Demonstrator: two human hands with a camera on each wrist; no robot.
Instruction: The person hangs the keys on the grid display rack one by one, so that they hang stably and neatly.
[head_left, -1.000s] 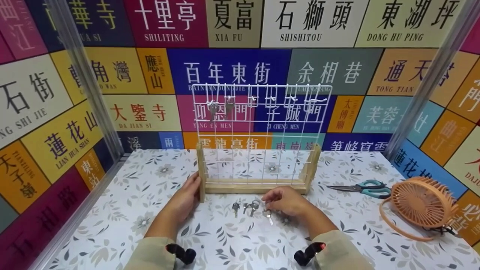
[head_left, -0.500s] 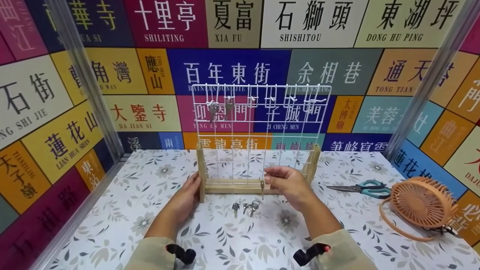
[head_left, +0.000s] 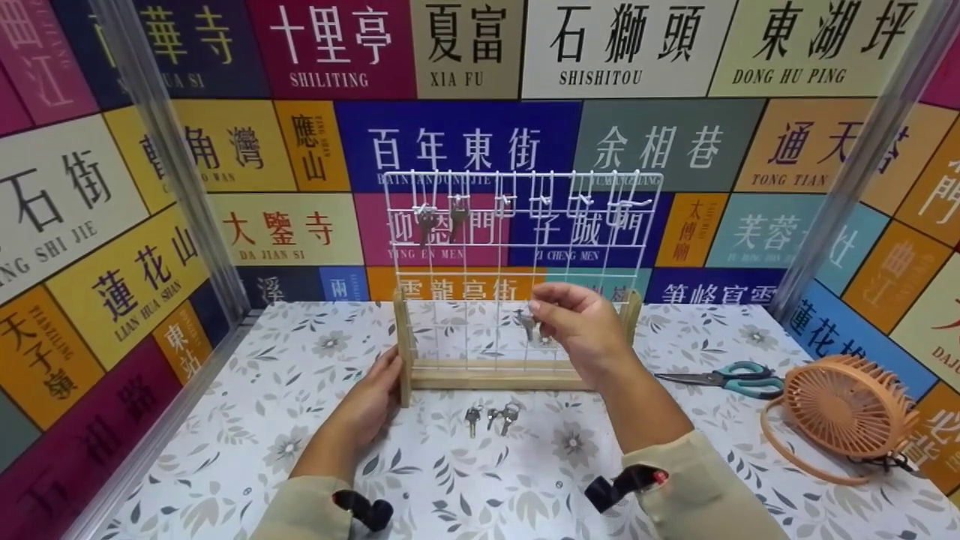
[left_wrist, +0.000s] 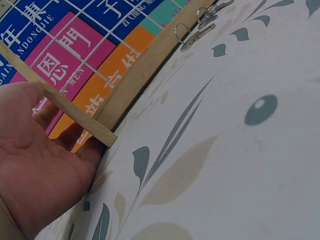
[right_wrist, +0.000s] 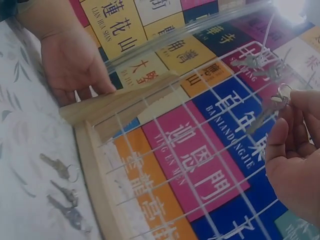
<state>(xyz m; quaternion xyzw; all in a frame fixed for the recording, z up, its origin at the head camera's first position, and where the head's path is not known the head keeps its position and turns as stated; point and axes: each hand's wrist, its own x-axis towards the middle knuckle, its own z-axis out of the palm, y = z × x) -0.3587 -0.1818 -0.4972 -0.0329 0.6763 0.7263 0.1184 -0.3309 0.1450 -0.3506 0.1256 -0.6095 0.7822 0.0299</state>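
Note:
A white wire grid rack on a wooden stand (head_left: 495,380) stands upright on the table. At its left post (left_wrist: 82,121), my left hand (head_left: 369,397) grips the wood, thumb in front and fingers behind. My right hand (head_left: 583,324) pinches a small metal ring with a key (head_left: 526,325) dangling from it, in front of the grid's lower right half. The right wrist view shows the held key (right_wrist: 267,114) below the fingertips. Two sets of keys (head_left: 426,220) hang from the leftmost white hooks. Several loose keys (head_left: 472,421) lie before the stand.
More white hooks (head_left: 582,202) line the top of the grid to the right. Scissors (head_left: 739,375) with teal handles lie right of the stand, beside an orange fan (head_left: 847,409). Sign-covered walls rise behind the floral table (head_left: 225,450).
My right hand has lifted a key off the table and carried it up in front of the grid. The left hand stays at the post.

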